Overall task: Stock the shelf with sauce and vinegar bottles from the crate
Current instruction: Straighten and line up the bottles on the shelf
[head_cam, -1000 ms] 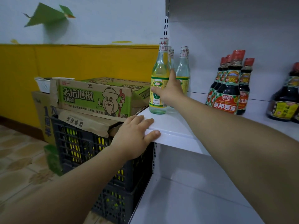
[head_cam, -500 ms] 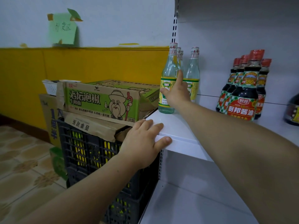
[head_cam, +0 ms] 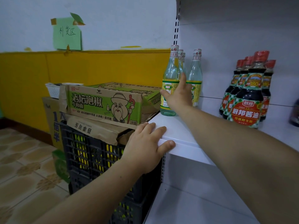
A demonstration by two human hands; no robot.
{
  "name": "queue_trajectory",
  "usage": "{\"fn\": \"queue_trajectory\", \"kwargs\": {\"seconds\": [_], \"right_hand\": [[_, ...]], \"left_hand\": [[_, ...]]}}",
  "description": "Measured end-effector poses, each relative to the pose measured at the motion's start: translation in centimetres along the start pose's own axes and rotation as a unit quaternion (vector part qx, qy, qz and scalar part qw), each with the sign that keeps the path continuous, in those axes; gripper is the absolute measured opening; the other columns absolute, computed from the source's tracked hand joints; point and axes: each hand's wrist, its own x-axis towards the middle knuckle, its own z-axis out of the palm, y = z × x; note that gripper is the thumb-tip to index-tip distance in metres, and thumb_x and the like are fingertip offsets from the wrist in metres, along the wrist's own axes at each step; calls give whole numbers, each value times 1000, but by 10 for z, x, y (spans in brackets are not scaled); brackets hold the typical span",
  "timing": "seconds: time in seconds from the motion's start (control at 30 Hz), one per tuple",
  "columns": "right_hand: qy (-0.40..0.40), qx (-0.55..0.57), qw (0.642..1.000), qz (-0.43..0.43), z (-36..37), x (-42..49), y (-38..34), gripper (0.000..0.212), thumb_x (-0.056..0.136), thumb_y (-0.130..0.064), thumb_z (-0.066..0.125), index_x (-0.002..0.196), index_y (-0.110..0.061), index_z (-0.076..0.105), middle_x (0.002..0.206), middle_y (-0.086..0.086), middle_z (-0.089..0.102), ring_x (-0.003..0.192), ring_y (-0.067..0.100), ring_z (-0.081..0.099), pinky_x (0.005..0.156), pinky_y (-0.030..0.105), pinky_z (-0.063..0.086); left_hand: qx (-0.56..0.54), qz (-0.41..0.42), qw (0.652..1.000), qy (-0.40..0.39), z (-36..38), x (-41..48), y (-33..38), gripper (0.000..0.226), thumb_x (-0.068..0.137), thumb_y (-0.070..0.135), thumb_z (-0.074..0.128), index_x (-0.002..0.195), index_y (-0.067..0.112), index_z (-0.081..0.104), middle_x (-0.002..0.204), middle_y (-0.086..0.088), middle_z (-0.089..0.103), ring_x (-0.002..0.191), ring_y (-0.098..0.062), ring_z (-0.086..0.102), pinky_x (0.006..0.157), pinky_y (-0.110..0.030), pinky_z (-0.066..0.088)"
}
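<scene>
Several clear vinegar bottles with yellow-green labels stand at the left end of the white shelf (head_cam: 181,126). My right hand (head_cam: 179,94) holds the front vinegar bottle (head_cam: 169,73) at its label, thumb across the front and index finger pointing up between the bottles. My left hand (head_cam: 145,147) rests flat on the shelf's front left corner, thumb on the front lip. A group of dark soy sauce bottles (head_cam: 249,101) with red caps stands further right. The black plastic crate (head_cam: 90,156) sits left of the shelf; its inside is hidden by boxes.
A green noodle carton (head_cam: 103,102) and a torn cardboard flap lie on top of the crate. A small white basket (head_cam: 54,90) sits behind them. A green paper note (head_cam: 67,33) is taped to the wall. The lower shelf board (head_cam: 186,207) shows below.
The view has shifted left, so the shelf and bottles appear further right. My right hand stays on the front vinegar bottle; my left hand stays on the shelf corner.
</scene>
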Motion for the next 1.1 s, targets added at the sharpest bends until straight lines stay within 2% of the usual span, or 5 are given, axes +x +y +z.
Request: {"fn": "queue_trajectory", "kwargs": {"seconds": [0.4, 0.67, 0.83, 0.97, 1.1], "right_hand": [[-57, -35, 998, -13, -10, -7, -8, 105, 86, -46, 67, 149, -38, -16, 159, 13, 10, 140, 36, 29, 106, 52, 37], [-117, -103, 987, -40, -83, -43, -3, 98, 82, -59, 62, 154, -27, 3, 160, 9, 13, 144, 31, 20, 114, 47, 27], [-174, -158, 971, -46, -137, -95, 3, 93, 84, -66, 53, 154, -24, 9, 161, 5, 14, 144, 30, 19, 114, 47, 27], [-194, -175, 963, -64, -166, -137, 3, 89, 86, -66, 49, 154, -22, 11, 161, 6, 16, 145, 27, 18, 115, 43, 25], [-217, -148, 960, -93, -171, -187, -9, 86, 90, -62, 48, 154, -18, 12, 161, 7, 14, 146, 26, 15, 116, 40, 21]], "left_hand": [[-7, -1, 1000, -6, 1, 2, -2, 69, 86, 71, 22, 141, 32, 36, 147, -1, 35, 136, -21, 20, 110, -40, 23], [-4, -18, 998, -62, -9, 6, 0, 64, 88, 66, 28, 143, 34, 32, 151, -1, 28, 141, -20, 12, 112, -42, 21], [31, -86, 980, -177, -34, 10, 19, 71, 89, 68, 25, 149, 36, 8, 160, -1, 2, 145, -25, -9, 116, -51, 3], [9, -102, 987, -128, -45, -27, 37, 79, 87, 69, 34, 149, 36, -3, 159, 0, -5, 145, -24, -7, 116, -52, 6], [16, -123, 974, -191, -58, -92, 33, 83, 84, 70, 40, 149, 35, 1, 159, 2, -4, 145, -24, -7, 115, -53, 9]]}}
